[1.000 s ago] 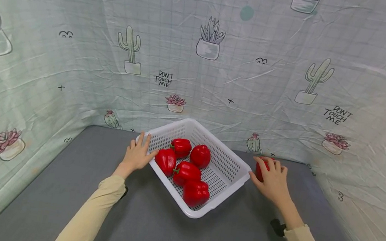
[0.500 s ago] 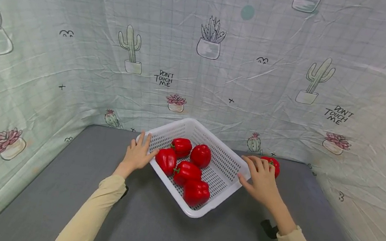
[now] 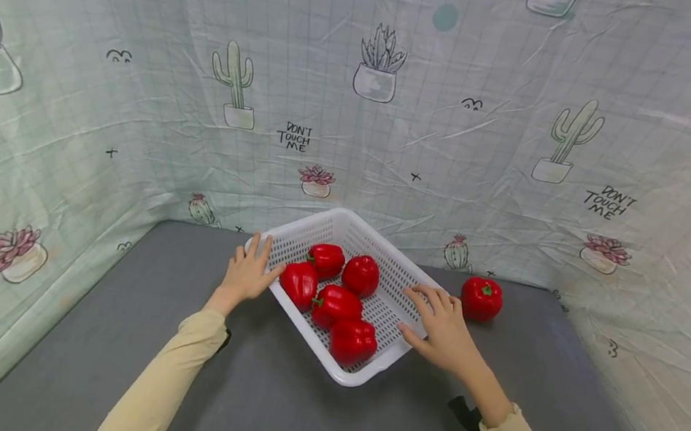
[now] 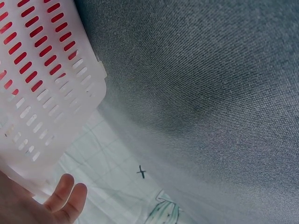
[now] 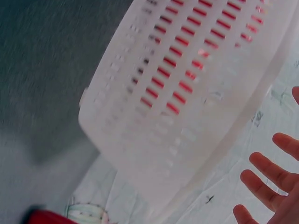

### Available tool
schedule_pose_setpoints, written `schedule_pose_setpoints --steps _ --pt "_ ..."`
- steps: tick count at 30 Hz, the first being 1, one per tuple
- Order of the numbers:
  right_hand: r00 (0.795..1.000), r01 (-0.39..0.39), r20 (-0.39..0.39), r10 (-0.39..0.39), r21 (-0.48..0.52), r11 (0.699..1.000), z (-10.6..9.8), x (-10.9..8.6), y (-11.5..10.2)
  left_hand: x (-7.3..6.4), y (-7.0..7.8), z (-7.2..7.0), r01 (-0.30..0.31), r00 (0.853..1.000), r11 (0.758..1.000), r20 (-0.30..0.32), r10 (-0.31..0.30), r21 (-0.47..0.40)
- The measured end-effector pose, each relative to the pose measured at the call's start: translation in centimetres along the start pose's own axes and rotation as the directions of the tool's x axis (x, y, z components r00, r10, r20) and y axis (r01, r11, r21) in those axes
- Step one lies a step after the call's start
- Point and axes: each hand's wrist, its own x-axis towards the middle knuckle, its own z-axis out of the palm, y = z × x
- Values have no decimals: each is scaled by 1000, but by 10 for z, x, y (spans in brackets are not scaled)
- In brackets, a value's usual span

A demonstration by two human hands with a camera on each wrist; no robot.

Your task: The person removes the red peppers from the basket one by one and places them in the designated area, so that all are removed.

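A white perforated plastic basket (image 3: pixel 388 354) sits cornerwise on the grey table, holding several red bell peppers (image 3: pixel 336 306). At its left corner my left hand (image 3: pixel 244 275) rests on the rim, fingers extended and thumb along the near side; the left wrist view shows two fingertips (image 4: pixel 67 191) reaching past the corner. My right hand (image 3: pixel 445 332) hovers over the basket's right corner with spread fingers and nothing in them. The right wrist view shows those fingers (image 5: pixel 266 191) apart, beside the rim. Another red bell pepper (image 3: pixel 481 299) stands on the table right of the basket, stem up.
Behind and at both sides of the grey table (image 3: pixel 290 421) hangs a pale cloth (image 3: pixel 422 145) printed with cacti and potted plants. The basket's far corner is close to the back cloth.
My right hand has moved left, off the lone bell pepper and over the basket's right corner, uncovering that pepper. The left hand has stayed at the basket's left corner.
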Motion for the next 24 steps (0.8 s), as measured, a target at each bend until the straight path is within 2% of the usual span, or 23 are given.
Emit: schedule_pose_setpoints --steps 14,24 --pt "995 38 92 -41 35 999 15 7 -34 1 2 0 11 1000 1000 1 -11 2" --pt "980 91 174 -96 33 995 23 18 -52 0 1 0 12 1000 1000 3 -12 7"
